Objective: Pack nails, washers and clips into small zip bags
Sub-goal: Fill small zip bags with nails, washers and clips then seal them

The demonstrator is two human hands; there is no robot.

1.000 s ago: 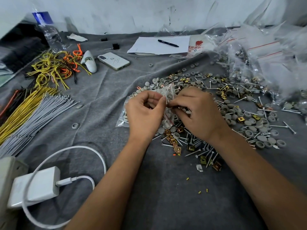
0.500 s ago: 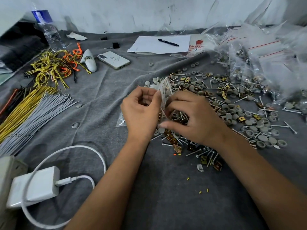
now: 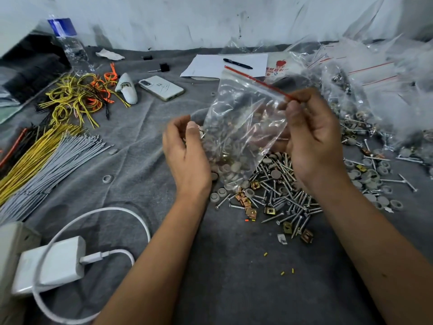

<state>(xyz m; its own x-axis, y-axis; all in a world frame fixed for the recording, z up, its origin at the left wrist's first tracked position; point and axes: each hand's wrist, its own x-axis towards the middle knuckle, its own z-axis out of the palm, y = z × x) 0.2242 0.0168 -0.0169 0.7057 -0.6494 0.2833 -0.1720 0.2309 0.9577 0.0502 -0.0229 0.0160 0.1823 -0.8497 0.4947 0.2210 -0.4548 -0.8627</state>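
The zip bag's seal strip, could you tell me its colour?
Red, clearest in the head view.

Person, seen from above the arms: two forearms, both bare to the lower frame edge, no sleeves showing. Left hand [image 3: 187, 148] and right hand [image 3: 311, 137] ungloved. No ring, watch or band visible on fingers or wrists. Nails short and plain. Small dark marks dot the right forearm.
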